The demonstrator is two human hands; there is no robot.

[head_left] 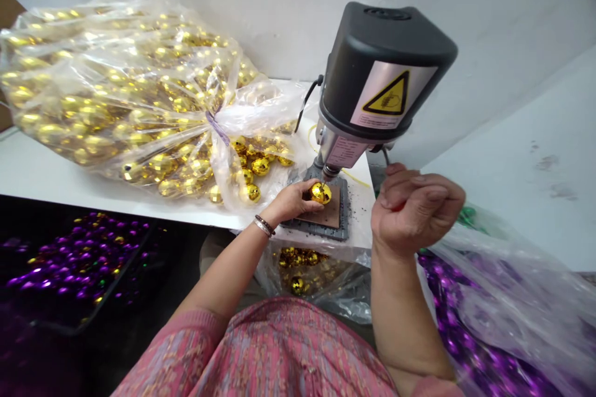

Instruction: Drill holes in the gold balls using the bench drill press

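Note:
My left hand (292,200) is closed round a small gold mirrored ball (321,192) and holds it on the brown pad (331,216) of a bench drill's base, right under the drill chuck (330,170). My right hand (414,208) is wrapped in a fist round the drill's feed lever, of which a red bit shows between the fingers. The drill's black head (386,68) carries a yellow warning sticker.
A big clear bag of gold balls (125,87) lies on the white table (37,170), open toward the drill. Below hang a bag with a few gold balls (302,273), a tray of purple balls (74,260) at left and a bag of purple ones (470,335) at right.

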